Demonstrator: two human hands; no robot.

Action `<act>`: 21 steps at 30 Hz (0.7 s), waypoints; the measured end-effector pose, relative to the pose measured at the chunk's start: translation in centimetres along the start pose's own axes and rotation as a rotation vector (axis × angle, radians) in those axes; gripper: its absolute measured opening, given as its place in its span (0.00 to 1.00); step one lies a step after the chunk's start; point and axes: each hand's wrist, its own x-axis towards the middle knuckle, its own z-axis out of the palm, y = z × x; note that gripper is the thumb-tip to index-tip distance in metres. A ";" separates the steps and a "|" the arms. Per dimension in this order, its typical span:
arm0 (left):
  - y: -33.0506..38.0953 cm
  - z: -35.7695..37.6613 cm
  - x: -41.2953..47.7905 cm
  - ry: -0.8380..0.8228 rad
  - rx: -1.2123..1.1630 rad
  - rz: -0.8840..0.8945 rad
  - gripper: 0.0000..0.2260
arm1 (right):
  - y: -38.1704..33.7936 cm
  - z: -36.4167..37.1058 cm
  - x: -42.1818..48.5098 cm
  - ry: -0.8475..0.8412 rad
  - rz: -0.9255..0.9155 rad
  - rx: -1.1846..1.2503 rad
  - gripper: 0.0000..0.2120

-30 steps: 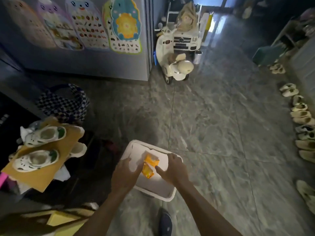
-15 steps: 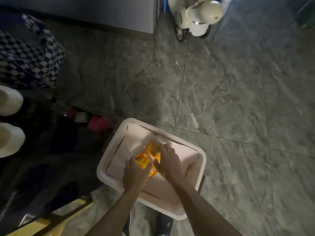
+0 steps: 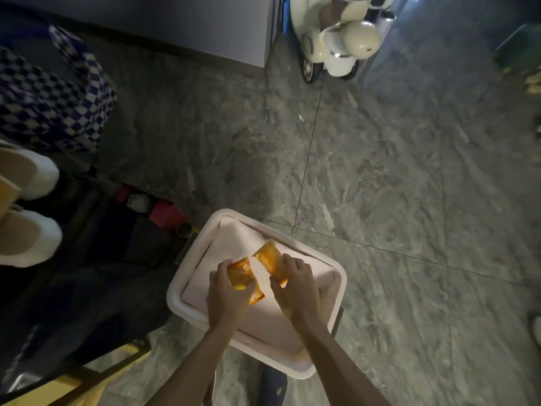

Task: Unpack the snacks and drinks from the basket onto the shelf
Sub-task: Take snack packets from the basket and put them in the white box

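Head view, looking straight down. A pale plastic basket (image 3: 183, 279) stands on the grey tiled floor (image 3: 380, 186), just beside what appears to be a dark low shelf (image 3: 140, 244) bearing pink cartons (image 3: 165, 210). The left hand (image 3: 227, 297) grips one orange snack packet (image 3: 241, 273). The right hand (image 3: 297, 288) curls its fingers round a second orange packet (image 3: 269, 257). Both packets lie within the basket's rim, one per hand, presumably so that two can be lifted out together
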 end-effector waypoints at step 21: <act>18.2 -34.4 -20.4 0.424 -0.331 0.372 0.39 | -27.5 -32.0 -12.3 0.284 -0.484 0.170 0.21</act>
